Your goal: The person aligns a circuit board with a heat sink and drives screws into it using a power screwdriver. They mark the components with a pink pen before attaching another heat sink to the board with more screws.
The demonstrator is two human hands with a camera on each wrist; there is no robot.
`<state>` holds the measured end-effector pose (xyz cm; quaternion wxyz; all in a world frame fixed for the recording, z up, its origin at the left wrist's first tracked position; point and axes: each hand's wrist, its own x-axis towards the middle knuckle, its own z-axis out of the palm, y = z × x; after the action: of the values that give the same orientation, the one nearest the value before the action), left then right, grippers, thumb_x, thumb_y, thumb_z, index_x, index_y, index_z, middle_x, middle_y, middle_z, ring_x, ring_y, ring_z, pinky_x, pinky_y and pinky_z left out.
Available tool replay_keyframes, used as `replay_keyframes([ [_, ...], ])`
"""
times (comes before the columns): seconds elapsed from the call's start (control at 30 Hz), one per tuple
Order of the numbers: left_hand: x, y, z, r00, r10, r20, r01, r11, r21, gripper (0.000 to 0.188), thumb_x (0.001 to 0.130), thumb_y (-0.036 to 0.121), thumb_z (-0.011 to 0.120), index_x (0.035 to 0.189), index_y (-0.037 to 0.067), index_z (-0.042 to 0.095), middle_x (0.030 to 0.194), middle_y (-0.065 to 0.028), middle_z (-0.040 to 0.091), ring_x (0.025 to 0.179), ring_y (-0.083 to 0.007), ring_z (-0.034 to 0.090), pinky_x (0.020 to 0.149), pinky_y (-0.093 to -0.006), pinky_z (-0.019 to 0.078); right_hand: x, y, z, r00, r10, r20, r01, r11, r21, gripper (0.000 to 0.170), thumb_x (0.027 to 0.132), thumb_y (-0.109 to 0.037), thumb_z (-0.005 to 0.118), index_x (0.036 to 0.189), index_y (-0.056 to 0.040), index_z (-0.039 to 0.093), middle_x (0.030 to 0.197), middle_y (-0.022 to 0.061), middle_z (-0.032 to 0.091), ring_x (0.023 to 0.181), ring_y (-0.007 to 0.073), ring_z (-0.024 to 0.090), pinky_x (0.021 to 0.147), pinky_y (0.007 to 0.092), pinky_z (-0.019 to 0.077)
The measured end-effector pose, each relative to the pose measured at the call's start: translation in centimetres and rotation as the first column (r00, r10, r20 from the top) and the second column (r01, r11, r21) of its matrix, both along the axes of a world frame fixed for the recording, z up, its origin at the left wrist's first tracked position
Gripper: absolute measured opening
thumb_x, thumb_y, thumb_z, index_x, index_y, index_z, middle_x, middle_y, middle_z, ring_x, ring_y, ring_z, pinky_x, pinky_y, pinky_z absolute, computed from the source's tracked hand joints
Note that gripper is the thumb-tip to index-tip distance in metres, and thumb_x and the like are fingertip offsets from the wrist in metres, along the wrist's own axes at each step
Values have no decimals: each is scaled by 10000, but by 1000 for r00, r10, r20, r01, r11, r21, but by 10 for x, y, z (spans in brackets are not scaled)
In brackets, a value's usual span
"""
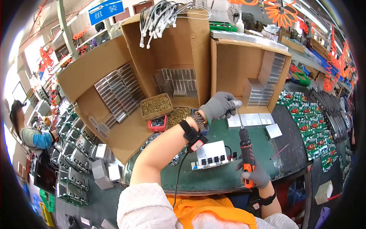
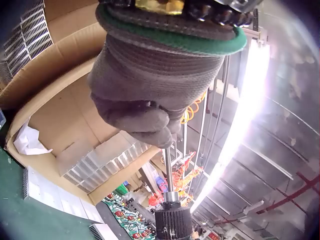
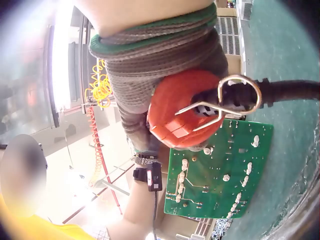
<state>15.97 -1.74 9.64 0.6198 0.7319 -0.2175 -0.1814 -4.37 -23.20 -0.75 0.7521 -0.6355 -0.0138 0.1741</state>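
Note:
An orange and black electric screwdriver [image 1: 248,156] points upward, gripped round its lower body by the gloved right hand [image 1: 258,176]. At its upper end, the gloved left hand [image 1: 221,106] pinches the tip of the long metal bit [image 2: 169,170]; whether a screw is between the fingers is hidden. In the left wrist view the left hand [image 2: 137,90] has its fingers curled at the bit. The right wrist view shows the right hand [image 3: 165,70] behind the tool's orange end [image 3: 185,110]. Below the left forearm, a white unit with a circuit board [image 1: 213,162] lies on the green mat.
Cardboard boxes [image 1: 204,57] holding stacked metal housings stand behind. A tray of brass screws [image 1: 156,106] and a red bin [image 1: 158,124] sit left of the left hand. Flat metal covers [image 1: 251,120] lie beyond the tool; green circuit boards [image 1: 309,122] fill the right side.

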Motion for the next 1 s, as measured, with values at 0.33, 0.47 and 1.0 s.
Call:
replay_keyframes([
  [0.33, -21, 17, -31, 992, -6, 127, 16, 996, -83, 315, 954, 156, 625, 1213, -22, 610, 850, -32, 666, 716, -80, 580, 613, -242, 488, -4, 0, -9, 996, -67, -52, 68, 997, 24, 711, 651, 58, 672, 1310, -29, 422, 971, 151, 642, 615, 189, 638, 530, 316, 542],
  [0.47, -53, 101, -60, 939, 238, 247, -223, 971, -88, 293, 944, 104, 638, 1211, -16, 627, 890, -12, 655, 782, -67, 566, 710, -232, 489, -7, -2, -24, 995, -94, -35, 98, 988, 124, 762, 608, 56, 631, 1329, -22, 401, 921, 178, 630, 577, 222, 639, 496, 342, 537],
  [1.0, 40, 476, -224, 251, 908, 336, -837, 29, 546, 728, 816, 226, 684, 1424, 3, 351, 1377, -259, 516, 1267, -390, 515, 1054, -445, 424, -27, 31, -28, 931, -360, 51, 347, 922, 174, 891, 684, -240, 827, 1383, -4, 327, 868, 139, 607, 542, 168, 617, 426, 283, 546],
])
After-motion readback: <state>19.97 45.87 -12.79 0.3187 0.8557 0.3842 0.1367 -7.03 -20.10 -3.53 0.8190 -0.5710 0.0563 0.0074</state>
